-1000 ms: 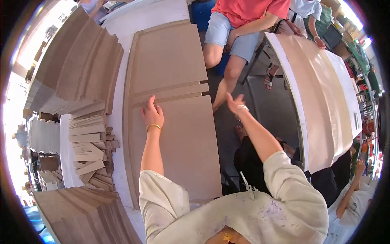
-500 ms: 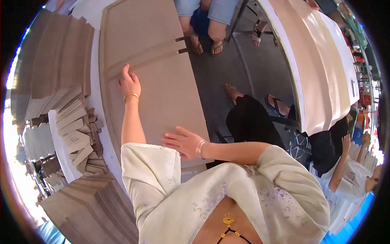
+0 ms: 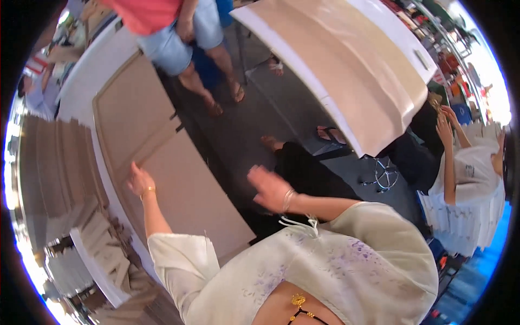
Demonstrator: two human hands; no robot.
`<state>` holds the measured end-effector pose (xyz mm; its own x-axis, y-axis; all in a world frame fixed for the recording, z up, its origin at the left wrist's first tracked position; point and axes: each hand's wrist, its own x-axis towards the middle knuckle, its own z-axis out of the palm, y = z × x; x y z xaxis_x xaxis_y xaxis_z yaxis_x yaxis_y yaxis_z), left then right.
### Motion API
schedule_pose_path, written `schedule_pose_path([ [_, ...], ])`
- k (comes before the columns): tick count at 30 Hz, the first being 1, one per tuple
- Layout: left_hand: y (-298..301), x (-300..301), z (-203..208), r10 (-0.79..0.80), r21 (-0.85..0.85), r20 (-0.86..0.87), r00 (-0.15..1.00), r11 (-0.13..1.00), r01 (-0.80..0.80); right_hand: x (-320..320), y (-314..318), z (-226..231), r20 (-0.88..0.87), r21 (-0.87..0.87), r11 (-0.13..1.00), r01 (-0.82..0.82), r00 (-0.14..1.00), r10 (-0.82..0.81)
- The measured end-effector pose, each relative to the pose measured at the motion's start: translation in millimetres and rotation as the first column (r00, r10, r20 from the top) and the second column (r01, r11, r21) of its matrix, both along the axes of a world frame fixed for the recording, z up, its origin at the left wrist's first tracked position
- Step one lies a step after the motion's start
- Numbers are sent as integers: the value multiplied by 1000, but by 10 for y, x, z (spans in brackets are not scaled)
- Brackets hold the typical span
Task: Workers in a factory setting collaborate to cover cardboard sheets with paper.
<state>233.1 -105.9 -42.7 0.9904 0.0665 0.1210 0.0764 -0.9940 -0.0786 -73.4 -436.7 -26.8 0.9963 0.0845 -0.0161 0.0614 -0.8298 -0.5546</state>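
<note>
Left hand [image 3: 142,180] over brown board [image 3: 181,187], right hand [image 3: 272,189] above dark floor [image 3: 254,111].

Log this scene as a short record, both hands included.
Left hand: bare, fingers extended, at the panel's crosswise band; contact unclear
Right hand: open, blurred, beyond the panel's right edge, nothing visible in it
Brown panel: large, flat, lying on a white table
Left side: stacked brown sheets
Far side: person in blue shorts
Upper right: tan sheet across another worktop
</note>
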Motion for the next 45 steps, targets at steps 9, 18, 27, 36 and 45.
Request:
schedule_pose_path([
  [9, 212, -398, 271, 212, 8, -21, 977, 977, -212, -276, -894, 70, -29, -73, 995, 66, 997, -68],
  [18, -652, -1856, 418, -360, -307, 275, 892, 846, 436, -964, -1828, 250, 65, -34, 988, 153, 986, -150],
  [27, -2160, -3501, 97, -755, -648, -27, 656, 512, 563, -1332, -1955, 191, 135, -66, 997, -31, 990, 39],
  [36, -2445, -3561, -540, -375, -617, -135, 917, 756, 219, -1836, -2449, 354, 227, -27, 993, 118, 968, -108],
  [45, -1933, -3525, -1497, -404, -620, 6, 915, 716, 320, -2155, -2497, 186, 230, 73, 965, 253, 937, -263],
])
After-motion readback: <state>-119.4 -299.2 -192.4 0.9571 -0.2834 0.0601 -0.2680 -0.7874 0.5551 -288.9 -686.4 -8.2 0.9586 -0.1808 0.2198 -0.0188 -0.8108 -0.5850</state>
